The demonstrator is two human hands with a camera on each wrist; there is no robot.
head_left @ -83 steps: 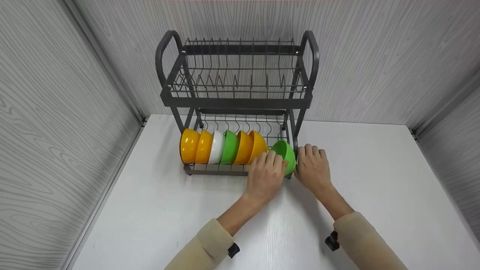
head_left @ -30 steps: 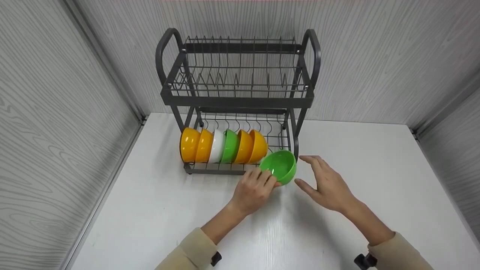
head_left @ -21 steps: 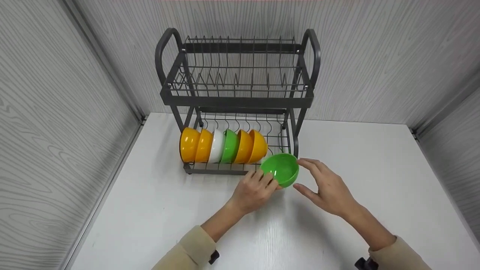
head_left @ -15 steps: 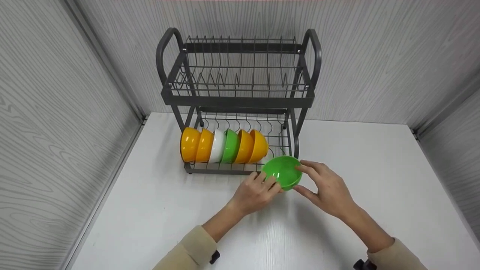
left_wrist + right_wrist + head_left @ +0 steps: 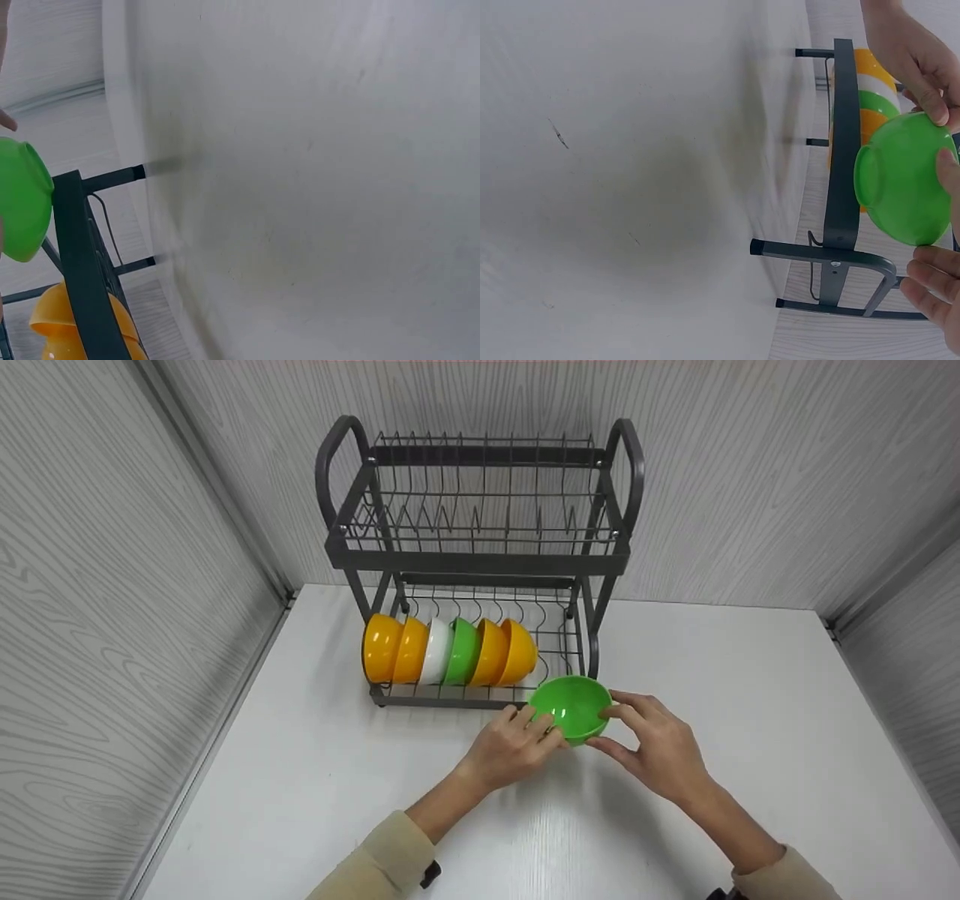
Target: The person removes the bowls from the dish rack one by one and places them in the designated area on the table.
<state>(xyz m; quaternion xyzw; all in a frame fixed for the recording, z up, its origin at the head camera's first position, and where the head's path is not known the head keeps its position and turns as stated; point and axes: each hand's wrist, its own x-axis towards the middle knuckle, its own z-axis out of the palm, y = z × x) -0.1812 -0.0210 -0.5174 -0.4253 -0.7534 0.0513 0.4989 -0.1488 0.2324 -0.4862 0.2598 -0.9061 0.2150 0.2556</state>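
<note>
A green bowl (image 5: 571, 701) is held in front of the dish rack's lower right corner, its hollow facing up and toward the head camera. My left hand (image 5: 511, 746) pinches its left rim, fingers over the edge. On the other side my right hand (image 5: 664, 746) grips the right rim, with fingertips at the inside and the thumb below. The right wrist view shows the underside of the bowl (image 5: 904, 180) with its round foot, and a thumb pressed against the outside. In the left wrist view the bowl (image 5: 22, 199) is partly cut off.
The dark two-tier dish rack (image 5: 480, 562) stands against the back wall. Several bowls lean on edge in its lower tier: orange bowls (image 5: 381, 649) at both ends, with a white bowl (image 5: 436, 652) and another green bowl (image 5: 463, 652) between. White tabletop (image 5: 300, 795) surrounds the rack.
The green bowl came out of the rack's right end toward me and tipped upward. My right hand left the rack's side, spread, then took the bowl's right rim. My left hand kept its hold.
</note>
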